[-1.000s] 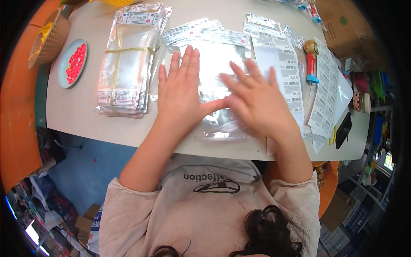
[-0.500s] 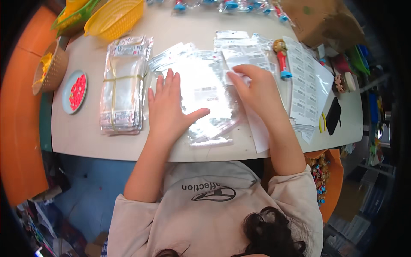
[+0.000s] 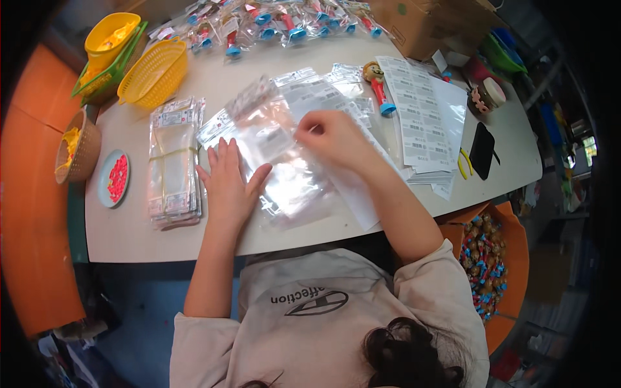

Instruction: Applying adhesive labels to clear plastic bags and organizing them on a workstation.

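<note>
A loose pile of clear plastic bags with printed headers lies in front of me. Spread fingers of my left hand rest on its left part. My right hand is closed in a pinch at the right edge of one clear plastic bag, which is tilted and slightly blurred, with a pale label on it. The fingertips are partly hidden by the hand. Under my right wrist lies a white label sheet. Farther right, a figurine-topped red tube with a blue base lies beside a stack of label sheets.
A banded bundle of bags and a plate of pink pieces lie left. Baskets stand behind them. Bagged tubes fill the back, beside a cardboard box. An orange bin of tubes stands lower right.
My right hand has moved left from the label sheet to the bag's edge. The top bag has shifted up and left and tilted. My left hand stays spread on the pile.
</note>
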